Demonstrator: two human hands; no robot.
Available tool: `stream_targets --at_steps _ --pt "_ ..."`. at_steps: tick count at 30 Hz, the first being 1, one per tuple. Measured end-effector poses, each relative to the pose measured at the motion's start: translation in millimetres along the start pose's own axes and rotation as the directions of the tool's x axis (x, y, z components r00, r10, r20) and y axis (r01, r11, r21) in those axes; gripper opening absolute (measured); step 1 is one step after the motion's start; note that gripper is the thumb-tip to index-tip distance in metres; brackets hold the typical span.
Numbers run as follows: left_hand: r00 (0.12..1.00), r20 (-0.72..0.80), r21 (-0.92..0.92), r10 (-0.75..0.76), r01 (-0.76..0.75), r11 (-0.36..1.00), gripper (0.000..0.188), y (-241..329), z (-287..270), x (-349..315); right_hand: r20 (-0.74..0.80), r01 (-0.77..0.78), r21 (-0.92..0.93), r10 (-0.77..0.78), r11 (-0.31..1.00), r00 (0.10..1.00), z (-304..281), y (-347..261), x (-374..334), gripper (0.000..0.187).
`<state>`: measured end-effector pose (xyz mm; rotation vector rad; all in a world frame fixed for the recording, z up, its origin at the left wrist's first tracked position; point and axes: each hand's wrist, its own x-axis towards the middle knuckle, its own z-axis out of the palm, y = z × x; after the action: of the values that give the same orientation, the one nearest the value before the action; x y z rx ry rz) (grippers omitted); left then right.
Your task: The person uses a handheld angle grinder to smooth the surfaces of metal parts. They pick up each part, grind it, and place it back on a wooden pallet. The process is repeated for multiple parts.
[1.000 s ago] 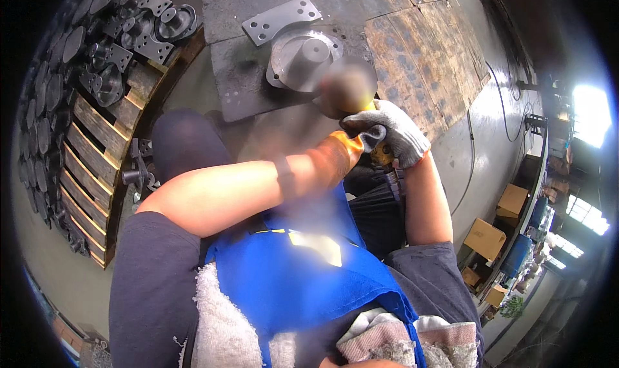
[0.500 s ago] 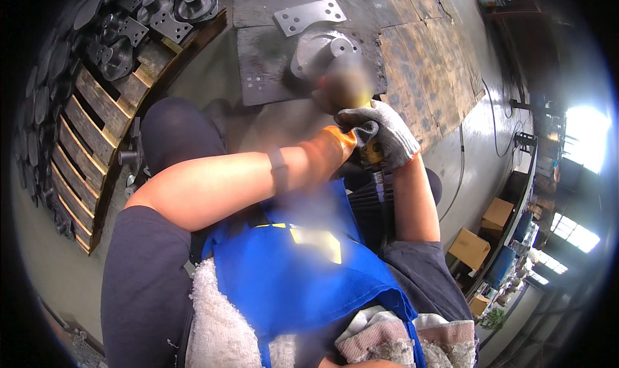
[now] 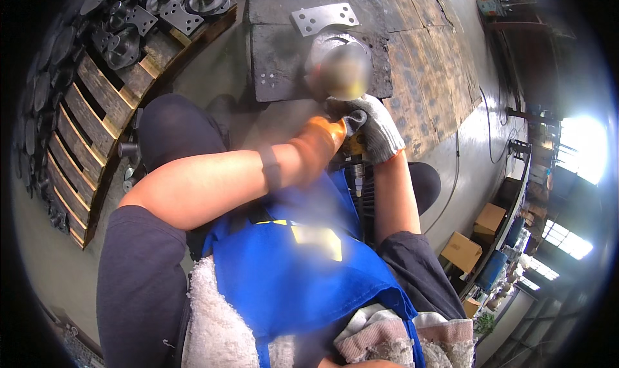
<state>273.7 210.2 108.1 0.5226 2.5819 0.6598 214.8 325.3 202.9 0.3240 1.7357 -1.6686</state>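
My left hand (image 3: 317, 139), in an orange glove, is closed around the body of a yellow air grinder (image 3: 354, 147). My right hand (image 3: 379, 130), in a grey-white knit glove, grips the same tool from the other side. A metal hose coupling (image 3: 358, 178) hangs below my hands at the tool's rear. The tool's head is blurred and sits over a round metal flange part (image 3: 317, 49), covering most of it. That part lies on a dark steel plate (image 3: 277, 58). Just beyond it lies a flat metal bracket (image 3: 325, 19) with several holes.
On the left, a wooden pallet (image 3: 97, 103) carries dark flanged castings (image 3: 122, 49). Worn wooden boards (image 3: 429, 71) extend to the right of the steel plate. A hose (image 3: 456, 168) runs over the floor. Cardboard boxes (image 3: 461, 252) stand at the far right.
The tool's head has moved farther over the round flange part and now hides its hub. Both hands keep their hold. The whole view has shifted slightly.
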Motion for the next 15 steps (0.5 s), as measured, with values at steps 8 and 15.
stream_targets --at_steps 8,15 --pt "0.987 0.144 -0.468 -0.072 0.132 0.874 0.070 23.8 17.0 18.9 0.051 0.278 -0.424 -0.283 0.862 0.958 -45.3 37.1 1.5 0.023" --pt "0.985 -0.102 -0.450 0.141 -0.172 0.876 0.049 44.7 63.4 64.6 -0.216 -0.041 0.132 0.069 0.990 0.974 -52.2 4.3 -20.3 0.022"
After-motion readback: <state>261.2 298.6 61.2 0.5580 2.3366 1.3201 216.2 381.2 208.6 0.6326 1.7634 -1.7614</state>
